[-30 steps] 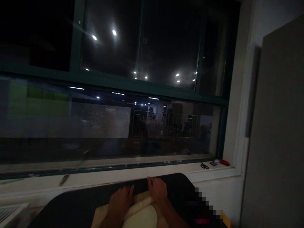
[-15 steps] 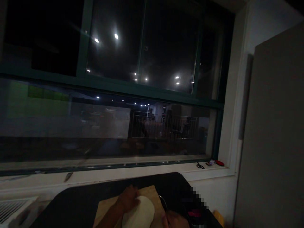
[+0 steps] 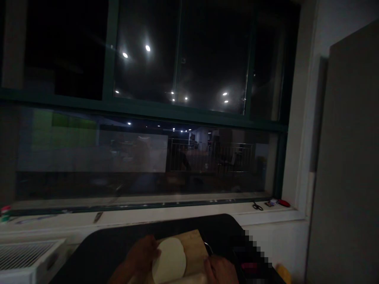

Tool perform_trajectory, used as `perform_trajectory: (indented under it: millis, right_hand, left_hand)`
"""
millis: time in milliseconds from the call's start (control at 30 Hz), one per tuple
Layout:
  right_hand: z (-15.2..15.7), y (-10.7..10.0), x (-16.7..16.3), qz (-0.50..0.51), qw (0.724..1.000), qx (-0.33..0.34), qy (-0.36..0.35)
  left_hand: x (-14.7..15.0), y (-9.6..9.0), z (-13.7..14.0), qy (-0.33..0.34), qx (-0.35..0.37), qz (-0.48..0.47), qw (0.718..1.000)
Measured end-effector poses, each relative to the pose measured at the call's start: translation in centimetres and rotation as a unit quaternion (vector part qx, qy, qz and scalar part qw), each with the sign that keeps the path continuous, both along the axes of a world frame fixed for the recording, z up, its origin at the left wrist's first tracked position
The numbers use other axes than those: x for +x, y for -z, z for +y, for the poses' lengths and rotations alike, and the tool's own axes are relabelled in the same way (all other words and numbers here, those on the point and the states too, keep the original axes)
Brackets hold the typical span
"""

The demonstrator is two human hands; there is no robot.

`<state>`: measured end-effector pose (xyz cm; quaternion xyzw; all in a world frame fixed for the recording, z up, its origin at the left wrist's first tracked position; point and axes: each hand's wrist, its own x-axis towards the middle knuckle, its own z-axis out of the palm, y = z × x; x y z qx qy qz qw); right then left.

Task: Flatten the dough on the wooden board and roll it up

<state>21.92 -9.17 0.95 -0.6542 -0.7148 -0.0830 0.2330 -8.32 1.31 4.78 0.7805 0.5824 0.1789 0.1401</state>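
Judged step: adjusting dough disc (image 3: 170,260) on wooden board (image 3: 194,246). Left hand (image 3: 144,252) at disc's rim, board-left; right hand (image 3: 221,270) curled, board-right; grasps unclear. Next calls for light pinch.

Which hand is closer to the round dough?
The left hand, at the left edge of the dough; the right hand is apart from it, by the right edge of the board.

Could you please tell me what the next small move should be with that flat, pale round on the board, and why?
I'd probably have the left hand turn the flat, pale round slightly on the wooden board: that hand is at the round's left edge, the outline looks a little uneven, and the right hand is off the round, by the board's right side.
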Motion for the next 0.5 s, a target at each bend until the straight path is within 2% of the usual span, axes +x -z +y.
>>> perform_trajectory:
  millis: [133, 200, 367, 500]
  right_hand:
    - [1.4, -2.1, -3.5, -0.011, 1.000, -0.017, 0.019]
    - [2.4, -2.7, -4.7, -0.029, 0.999, -0.028, 0.023]
    - [6.3, -3.1, -5.1, -0.088, 0.992, -0.069, -0.066]
    - [9.0, -3.7, -5.0, -0.113, 0.979, -0.076, -0.152]
  left_hand:
    - [-0.3, -2.3, -1.9, 0.000, 0.049, 0.013, 0.999]
    - [0.5, -2.6, -2.9, 0.009, 0.061, 0.026, 0.998]
    - [2.8, -0.8, -5.2, -0.010, 0.048, 0.090, 0.995]
    - [3.4, -0.4, -5.2, -0.024, 0.051, 0.151, 0.987]
